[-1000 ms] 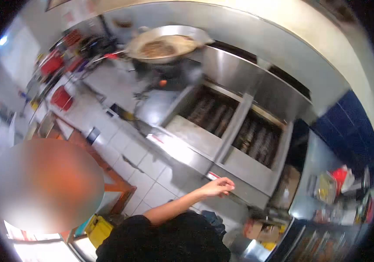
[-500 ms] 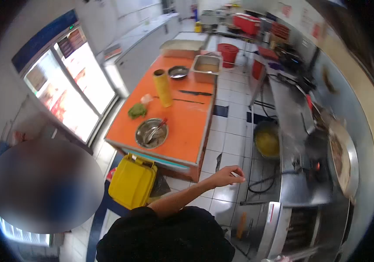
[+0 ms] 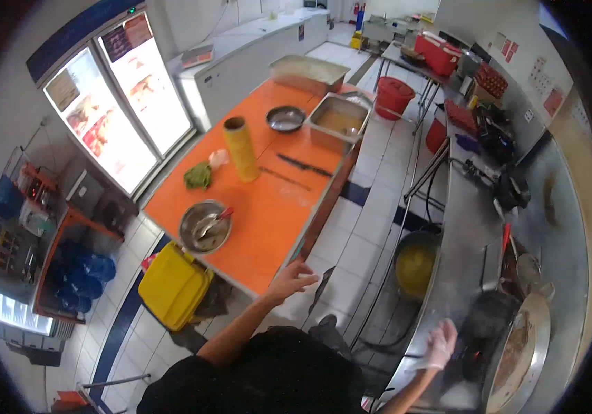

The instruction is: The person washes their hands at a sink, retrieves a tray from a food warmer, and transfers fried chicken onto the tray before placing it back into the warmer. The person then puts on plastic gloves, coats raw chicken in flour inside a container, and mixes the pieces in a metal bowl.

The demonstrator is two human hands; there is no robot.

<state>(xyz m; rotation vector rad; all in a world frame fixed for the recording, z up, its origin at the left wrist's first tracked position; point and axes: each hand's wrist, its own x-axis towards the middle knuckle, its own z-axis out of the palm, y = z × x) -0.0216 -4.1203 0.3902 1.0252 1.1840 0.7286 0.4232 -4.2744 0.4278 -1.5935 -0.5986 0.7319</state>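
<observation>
My left hand (image 3: 292,281) is bare, with its fingers apart and nothing in it, just off the near right corner of the orange table (image 3: 261,228). My right hand (image 3: 441,343) wears a clear glove and hangs over the steel counter (image 3: 458,228); its fingers look curled, but whether they hold anything is too small to tell. Right of it is a large wok (image 3: 539,345) with brown contents. On the table are a steel bowl (image 3: 206,226) with a red-handled utensil, a green leafy bunch (image 3: 198,176), a yellow roll (image 3: 241,152) and a knife (image 3: 303,165).
A yellow bin (image 3: 171,284) stands at the table's near end. Beneath the counter sits a pot of yellow liquid (image 3: 416,265). Farther back are a red bucket (image 3: 394,98) and metal trays (image 3: 339,119). A lit glass-door fridge (image 3: 106,103) stands at the left.
The view has swung from the fryers toward the orange table and now sits nearer it. My right hand, earlier barely visible at the bottom edge, has come into view over the counter.
</observation>
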